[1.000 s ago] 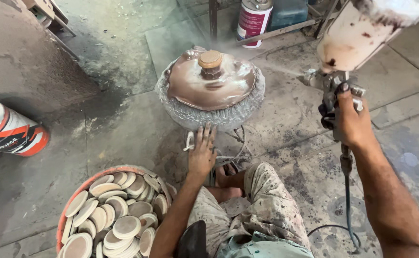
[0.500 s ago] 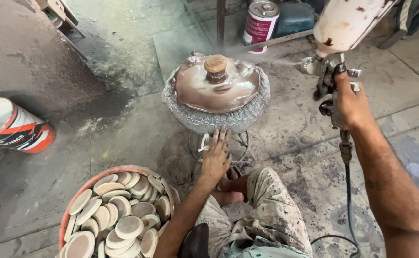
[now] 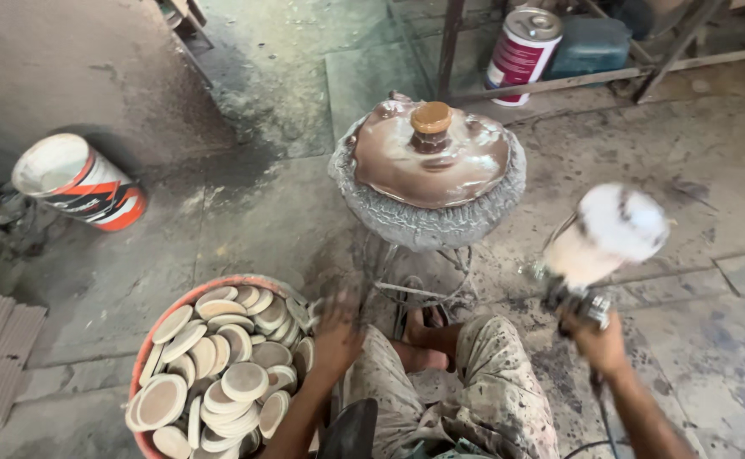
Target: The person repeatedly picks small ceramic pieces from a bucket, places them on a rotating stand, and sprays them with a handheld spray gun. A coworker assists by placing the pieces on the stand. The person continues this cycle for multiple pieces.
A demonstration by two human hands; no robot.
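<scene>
right hand (image 3: 598, 340) clenching a spray gun (image 3: 598, 246), its pale cup blurred above the fist | left hand (image 3: 336, 327) blurred, fingers spread, holding nothing, hovering at the rim of a red basin (image 3: 147, 340) of wooden discs (image 3: 245, 380) | brown-coated turntable (image 3: 428, 174) standing ahead between both hands | red-and-white labelled can (image 3: 521, 55) sitting far beyond

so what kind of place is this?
Probably a small finishing workshop, worked at floor level. The right hand holds a spray gun, a coated turntable stand carries one wooden disc, and a basin is full of similar discs.
</scene>
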